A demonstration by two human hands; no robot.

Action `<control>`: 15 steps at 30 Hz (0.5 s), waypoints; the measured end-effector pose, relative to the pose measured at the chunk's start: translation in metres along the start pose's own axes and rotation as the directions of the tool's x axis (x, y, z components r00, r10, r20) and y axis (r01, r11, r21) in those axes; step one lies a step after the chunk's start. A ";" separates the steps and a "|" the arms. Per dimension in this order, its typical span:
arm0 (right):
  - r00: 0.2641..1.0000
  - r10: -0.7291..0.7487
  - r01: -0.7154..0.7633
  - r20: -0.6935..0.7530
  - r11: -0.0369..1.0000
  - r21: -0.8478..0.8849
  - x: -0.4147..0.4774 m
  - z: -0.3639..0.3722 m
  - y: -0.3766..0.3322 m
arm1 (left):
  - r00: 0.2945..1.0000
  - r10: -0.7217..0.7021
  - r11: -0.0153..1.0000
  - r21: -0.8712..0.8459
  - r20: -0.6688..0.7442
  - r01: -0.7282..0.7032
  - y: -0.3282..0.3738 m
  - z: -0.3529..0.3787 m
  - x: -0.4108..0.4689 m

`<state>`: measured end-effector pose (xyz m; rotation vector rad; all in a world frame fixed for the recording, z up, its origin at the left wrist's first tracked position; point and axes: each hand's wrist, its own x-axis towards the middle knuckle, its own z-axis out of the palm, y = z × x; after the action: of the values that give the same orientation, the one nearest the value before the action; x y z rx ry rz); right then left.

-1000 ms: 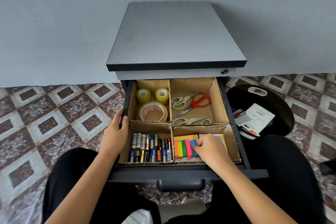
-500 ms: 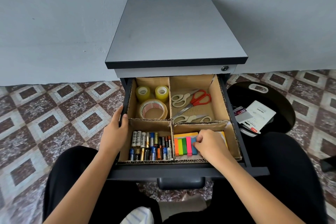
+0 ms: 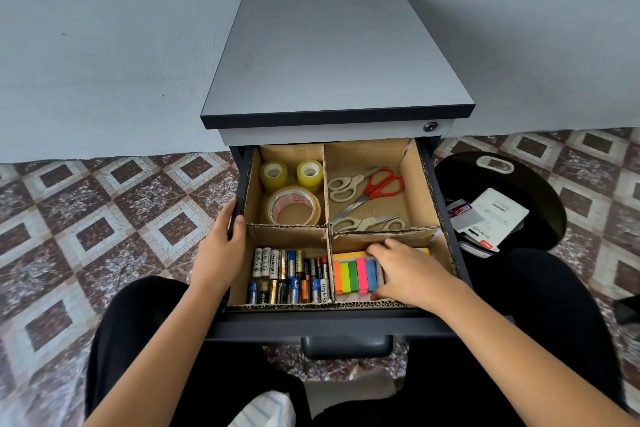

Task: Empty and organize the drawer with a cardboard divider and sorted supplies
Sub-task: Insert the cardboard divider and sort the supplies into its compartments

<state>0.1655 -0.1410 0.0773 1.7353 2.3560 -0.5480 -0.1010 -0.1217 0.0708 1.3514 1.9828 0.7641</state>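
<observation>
Setting: likely a room in a home, used as an office corner. Evidence: patterned floor tiles [image 3: 104,218], plain grey painted wall [image 3: 104,45], lockable pedestal cabinet [image 3: 332,55] set against it with a drawer [image 3: 329,326] of stationery, black stool [image 3: 464,180] carrying staple packs [image 3: 498,215].

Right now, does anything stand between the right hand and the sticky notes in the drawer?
Nothing visible does. The right hand spans the sticky notes in the front right compartment, thumb at their near edge, fingers at the far edge.
</observation>
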 end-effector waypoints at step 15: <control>0.998 -0.035 0.033 -0.059 0.999 -0.026 0.000 0.000 0.001 | 1.000 -0.002 1.000 0.012 -0.013 0.002 -0.003 0.002 0.003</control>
<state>0.1660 -0.1407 0.0773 1.7274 2.4263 -0.4767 -0.1018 -0.1199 0.0671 1.3545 2.0017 0.7630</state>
